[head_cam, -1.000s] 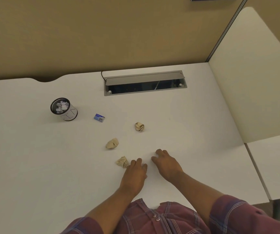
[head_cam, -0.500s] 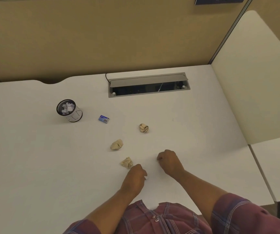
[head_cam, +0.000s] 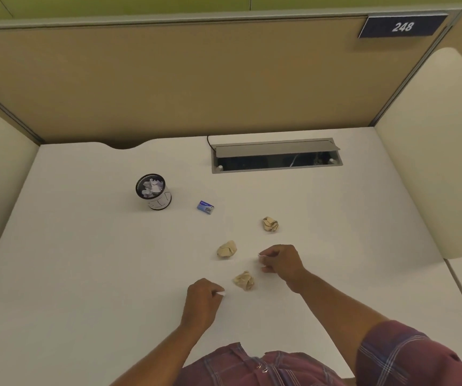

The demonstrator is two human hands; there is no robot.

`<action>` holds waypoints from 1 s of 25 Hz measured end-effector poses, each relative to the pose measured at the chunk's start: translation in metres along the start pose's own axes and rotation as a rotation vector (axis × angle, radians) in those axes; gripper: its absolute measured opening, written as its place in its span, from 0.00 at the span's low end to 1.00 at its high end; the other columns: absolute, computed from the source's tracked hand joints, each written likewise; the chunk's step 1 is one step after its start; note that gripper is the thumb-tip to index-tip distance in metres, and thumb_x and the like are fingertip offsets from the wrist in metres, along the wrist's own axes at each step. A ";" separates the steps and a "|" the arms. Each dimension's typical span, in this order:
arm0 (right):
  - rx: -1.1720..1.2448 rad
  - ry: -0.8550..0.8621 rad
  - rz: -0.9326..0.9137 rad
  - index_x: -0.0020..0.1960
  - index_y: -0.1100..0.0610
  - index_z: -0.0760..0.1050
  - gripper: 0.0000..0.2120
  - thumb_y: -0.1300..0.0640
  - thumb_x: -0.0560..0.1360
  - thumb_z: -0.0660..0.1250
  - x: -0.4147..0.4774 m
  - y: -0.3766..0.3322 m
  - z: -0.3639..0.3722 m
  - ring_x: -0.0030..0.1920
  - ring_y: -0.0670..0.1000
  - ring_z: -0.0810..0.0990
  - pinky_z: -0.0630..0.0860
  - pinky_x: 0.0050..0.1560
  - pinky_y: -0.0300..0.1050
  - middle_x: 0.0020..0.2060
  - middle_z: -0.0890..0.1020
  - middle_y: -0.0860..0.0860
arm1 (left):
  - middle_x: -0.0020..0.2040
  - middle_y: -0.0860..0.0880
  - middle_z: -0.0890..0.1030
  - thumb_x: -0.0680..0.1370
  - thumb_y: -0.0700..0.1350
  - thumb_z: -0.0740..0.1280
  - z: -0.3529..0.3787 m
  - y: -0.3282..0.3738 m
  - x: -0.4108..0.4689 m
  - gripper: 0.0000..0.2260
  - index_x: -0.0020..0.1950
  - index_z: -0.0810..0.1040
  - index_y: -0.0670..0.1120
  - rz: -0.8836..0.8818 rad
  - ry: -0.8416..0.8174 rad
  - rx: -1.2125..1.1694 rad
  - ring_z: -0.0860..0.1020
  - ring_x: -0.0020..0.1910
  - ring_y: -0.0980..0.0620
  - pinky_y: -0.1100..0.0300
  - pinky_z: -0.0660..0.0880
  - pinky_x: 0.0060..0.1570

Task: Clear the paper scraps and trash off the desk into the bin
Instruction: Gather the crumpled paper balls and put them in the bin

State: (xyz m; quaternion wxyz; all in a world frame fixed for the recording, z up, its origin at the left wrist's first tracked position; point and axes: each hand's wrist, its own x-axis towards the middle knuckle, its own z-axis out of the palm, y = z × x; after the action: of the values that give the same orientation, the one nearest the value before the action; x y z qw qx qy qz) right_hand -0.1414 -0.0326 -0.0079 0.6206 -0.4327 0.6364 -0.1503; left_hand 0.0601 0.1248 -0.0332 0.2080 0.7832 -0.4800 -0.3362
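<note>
So the bin (head_cam: 153, 191) is that little round black-rimmed cup sitting upright on the white desk (head_cam: 85, 260), and it's already got a bunch of white paper bits inside. Closest to the bin, just off to its right, there's a small blue packet (head_cam: 205, 207) lying flat. Further right of the bin and closer to me are three crumpled tan paper balls: one (head_cam: 270, 224) farthest right, another (head_cam: 226, 249) nearer me than that, and the third (head_cam: 244, 280) closest to me, none of them touching each other. My left hand (head_cam: 202, 299) is curled shut with a tiny white scrap (head_cam: 220, 294) pinched at the fingertips, sitting right beside that closest ball on the side toward the bin. My right hand (head_cam: 281, 261) is also curled closed, pinching another small white scrap (head_cam: 261, 256), on the far side of that same ball from the bin, so the ball sits between my two hands. Way past the bin toward the back right is the open grey cable tray (head_cam: 277, 156) set into the desk, and the tan partition (head_cam: 168, 79) behind has a dark number plate (head_cam: 402, 26) reading 248
</note>
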 end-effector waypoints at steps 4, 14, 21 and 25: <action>0.013 -0.056 0.002 0.44 0.66 0.85 0.04 0.67 0.70 0.77 0.008 -0.028 0.052 0.37 0.52 0.84 0.86 0.50 0.52 0.39 0.85 0.55 | 0.48 0.45 0.87 0.75 0.38 0.73 -0.049 -0.019 0.030 0.05 0.49 0.88 0.44 -0.012 0.125 -0.019 0.84 0.50 0.48 0.56 0.79 0.55; -0.569 -0.097 -0.453 0.45 0.57 0.86 0.05 0.61 0.75 0.70 0.050 -0.161 0.202 0.37 0.52 0.85 0.80 0.43 0.40 0.40 0.87 0.52 | 0.46 0.43 0.87 0.75 0.35 0.72 -0.153 -0.071 0.097 0.08 0.49 0.88 0.43 -0.027 0.319 -0.035 0.83 0.48 0.44 0.50 0.80 0.54; -0.908 -0.089 -0.654 0.44 0.61 0.83 0.09 0.63 0.75 0.63 0.088 -0.234 0.274 0.43 0.57 0.81 0.74 0.40 0.45 0.42 0.85 0.57 | 0.45 0.45 0.87 0.74 0.33 0.71 -0.177 -0.104 0.106 0.09 0.47 0.88 0.43 -0.086 0.410 -0.117 0.83 0.47 0.46 0.52 0.80 0.53; -1.082 -0.246 -0.643 0.61 0.56 0.81 0.14 0.61 0.78 0.64 0.098 -0.234 0.290 0.57 0.59 0.80 0.73 0.51 0.45 0.56 0.82 0.57 | 0.45 0.46 0.87 0.74 0.34 0.71 -0.182 -0.116 0.110 0.09 0.48 0.88 0.44 -0.113 0.430 -0.138 0.83 0.48 0.47 0.52 0.79 0.54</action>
State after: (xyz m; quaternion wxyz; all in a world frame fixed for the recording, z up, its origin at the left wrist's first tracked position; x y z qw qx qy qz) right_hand 0.2244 -0.1404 0.0445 0.3068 -0.8681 0.3849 0.0641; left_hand 0.2978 0.0799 -0.0192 0.3395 0.8463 -0.3558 -0.2046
